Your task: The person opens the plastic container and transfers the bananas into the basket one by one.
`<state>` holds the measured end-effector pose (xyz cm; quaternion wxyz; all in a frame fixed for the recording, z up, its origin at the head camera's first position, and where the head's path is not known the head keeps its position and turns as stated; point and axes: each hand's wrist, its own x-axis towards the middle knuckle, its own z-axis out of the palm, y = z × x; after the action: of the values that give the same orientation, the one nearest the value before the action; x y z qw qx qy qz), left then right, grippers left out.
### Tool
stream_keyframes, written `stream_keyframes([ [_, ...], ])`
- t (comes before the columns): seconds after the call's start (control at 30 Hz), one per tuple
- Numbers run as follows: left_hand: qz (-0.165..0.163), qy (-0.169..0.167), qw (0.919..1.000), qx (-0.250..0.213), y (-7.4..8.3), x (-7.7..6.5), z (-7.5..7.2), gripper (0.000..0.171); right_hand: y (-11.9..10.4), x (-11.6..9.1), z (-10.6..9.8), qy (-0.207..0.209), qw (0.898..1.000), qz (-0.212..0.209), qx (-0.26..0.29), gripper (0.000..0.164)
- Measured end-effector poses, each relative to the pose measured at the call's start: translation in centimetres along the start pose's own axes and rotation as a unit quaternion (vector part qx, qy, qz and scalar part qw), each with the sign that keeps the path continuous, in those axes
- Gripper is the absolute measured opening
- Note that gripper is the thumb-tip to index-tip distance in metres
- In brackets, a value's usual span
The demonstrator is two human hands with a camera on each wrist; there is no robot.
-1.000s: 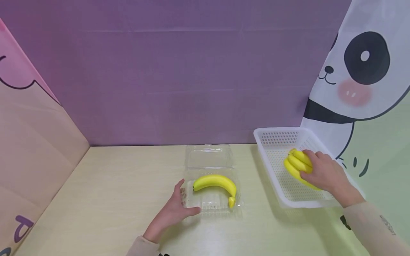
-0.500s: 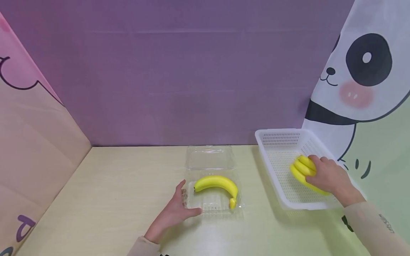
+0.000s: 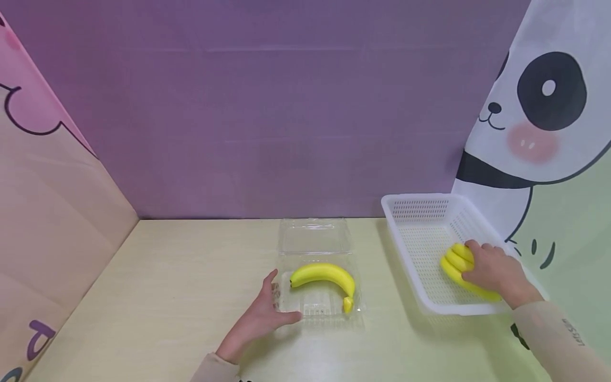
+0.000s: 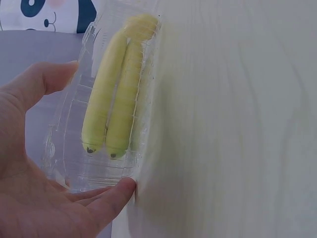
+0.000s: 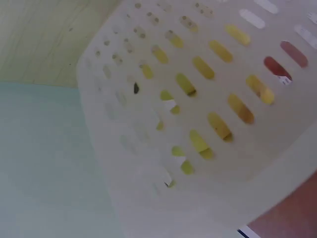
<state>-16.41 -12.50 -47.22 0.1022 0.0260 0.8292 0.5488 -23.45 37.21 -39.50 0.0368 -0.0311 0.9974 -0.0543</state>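
Note:
Toward the near right of the white basket [image 3: 410, 254], my right hand [image 3: 494, 270] grips a yellow banana bunch [image 3: 460, 265]. Its fingers lie over the top and the thumb is on the near-left side. Yellow shows through the slots of the basket wall [image 5: 104, 163] in the right wrist view. An opened clear plastic clamshell box [image 3: 312, 233] lies at the table's middle with another banana bunch [image 3: 329, 273] in its base. Two bananas [image 4: 116, 94] joined at the stem show through the clear side. My left hand [image 3: 260, 313] holds the box's near-left corner between thumb and fingers.
The pale wooden table [image 3: 167, 297] runs back to a purple cloth backdrop [image 3: 286, 116]. A panda-print cloth [image 3: 506, 122] stands close behind the basket's right side. A pinkish cloth [image 3: 52, 212] bounds the left.
My right hand has moved the banana bunch nearer and to the right within the basket, and lower. The left hand and the clamshell box stay in place.

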Motion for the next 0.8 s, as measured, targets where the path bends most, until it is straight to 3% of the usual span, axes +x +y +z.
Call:
stream_keyframes([
  [0.43, -0.001, 0.0, 1.0, -0.002, -0.43, 0.24, 0.09, 0.122, 0.35, 0.42, 0.3, -0.027, 0.999, 0.027, -0.012, 0.074],
  [0.8, -0.004, -0.002, 1.0, -0.007, -0.27, 0.12, 0.16, 0.121, 0.68, 0.29, 0.08, -0.011, 0.999, 0.035, -0.008, 0.066],
])
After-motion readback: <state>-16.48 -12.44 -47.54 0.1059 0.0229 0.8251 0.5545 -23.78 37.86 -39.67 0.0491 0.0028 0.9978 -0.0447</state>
